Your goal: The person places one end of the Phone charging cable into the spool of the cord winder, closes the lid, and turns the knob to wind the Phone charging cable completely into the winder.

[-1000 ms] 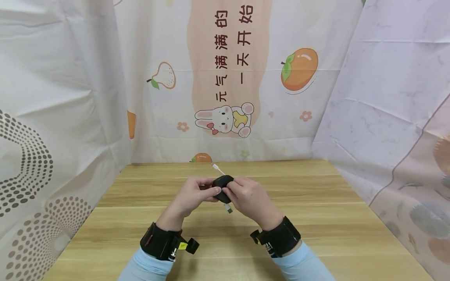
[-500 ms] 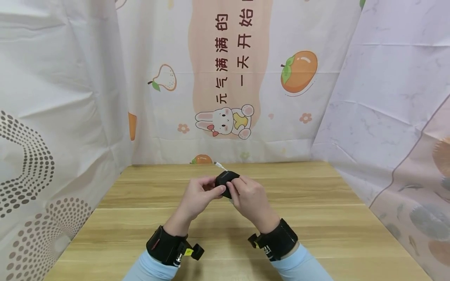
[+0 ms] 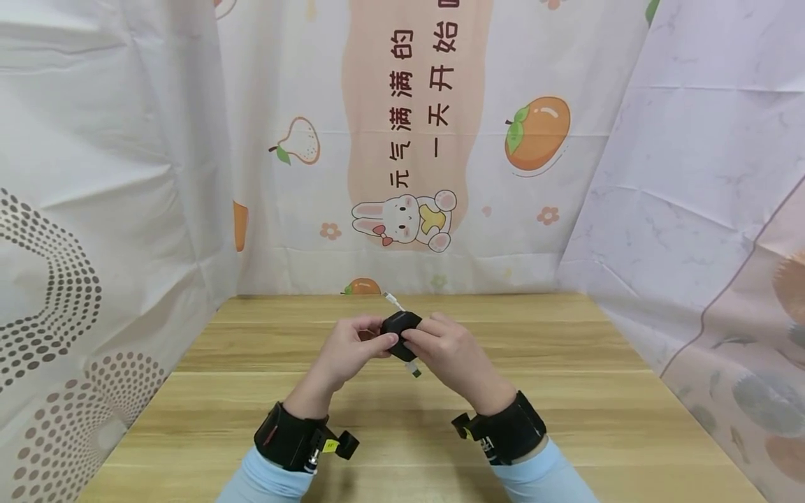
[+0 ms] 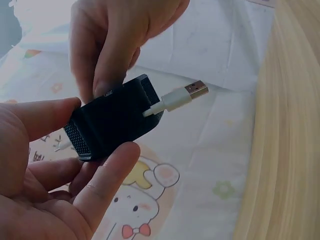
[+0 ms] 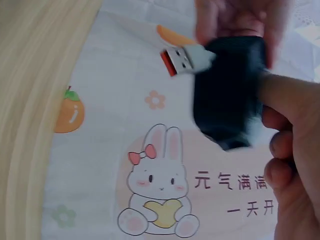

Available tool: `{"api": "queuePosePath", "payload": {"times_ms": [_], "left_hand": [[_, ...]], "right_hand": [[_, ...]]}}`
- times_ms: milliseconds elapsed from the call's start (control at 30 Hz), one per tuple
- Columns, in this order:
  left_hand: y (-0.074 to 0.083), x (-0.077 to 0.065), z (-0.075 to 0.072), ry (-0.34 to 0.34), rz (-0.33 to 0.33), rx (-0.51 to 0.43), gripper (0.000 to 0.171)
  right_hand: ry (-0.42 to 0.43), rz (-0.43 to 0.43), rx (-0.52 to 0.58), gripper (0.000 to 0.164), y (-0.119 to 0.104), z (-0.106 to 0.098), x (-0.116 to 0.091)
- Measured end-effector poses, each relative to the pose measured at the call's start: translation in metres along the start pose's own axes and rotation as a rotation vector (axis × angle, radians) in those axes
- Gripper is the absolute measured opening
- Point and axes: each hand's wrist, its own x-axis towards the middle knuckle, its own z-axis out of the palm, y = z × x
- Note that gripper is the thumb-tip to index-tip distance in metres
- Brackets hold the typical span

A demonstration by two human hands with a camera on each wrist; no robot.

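Note:
Both hands hold a small black angular case (image 3: 396, 323) over the middle of the table. My left hand (image 3: 346, 353) grips its left side between thumb and fingers. From the right, my right hand (image 3: 455, 356) pinches the opposite edge. A white cable end (image 3: 393, 301) sticks out at the far side. At the near side a USB plug (image 3: 412, 368) pokes out. In the left wrist view, the white USB plug (image 4: 182, 96) emerges beside a mesh-like patch on the case (image 4: 112, 120). The right wrist view shows that plug's orange-red tip, with the case blurred. Fingers hide part of the case.
A wood-grain table (image 3: 377, 433) lies under the hands. White printed cloth (image 3: 283, 209) hangs behind it, with more cloth along the left (image 3: 126, 175) and right (image 3: 679, 175) sides. Each wrist wears a black strap with a small camera.
The case tilted and rose slightly half a second ago, hiding the near plug; now it is lower and that plug shows again. The right fingers have shifted along the case's edge.

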Motion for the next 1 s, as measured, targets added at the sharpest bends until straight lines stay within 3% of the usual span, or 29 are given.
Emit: {"api": "queuePosePath", "payload": {"times_ms": [233, 467, 667, 1000], "left_hand": [[-0.003, 0.0, -0.014, 0.053, -0.092, 0.01, 0.03], [-0.007, 0.002, -0.021, 0.027, -0.145, -0.025, 0.032], [-0.006, 0.003, -0.02, -0.001, -0.159, -0.047, 0.031], [-0.005, 0.003, -0.01, -0.047, -0.119, 0.001, 0.028]], "right_hand": [[0.032, 0.003, 0.066, 0.024, 0.0, -0.019, 0.004], [0.034, -0.011, 0.03, 0.021, 0.001, -0.029, 0.007], [0.016, -0.023, 0.016, 0.017, 0.002, -0.022, 0.005], [-0.04, 0.071, -0.054, 0.014, -0.001, 0.004, -0.003]]}}
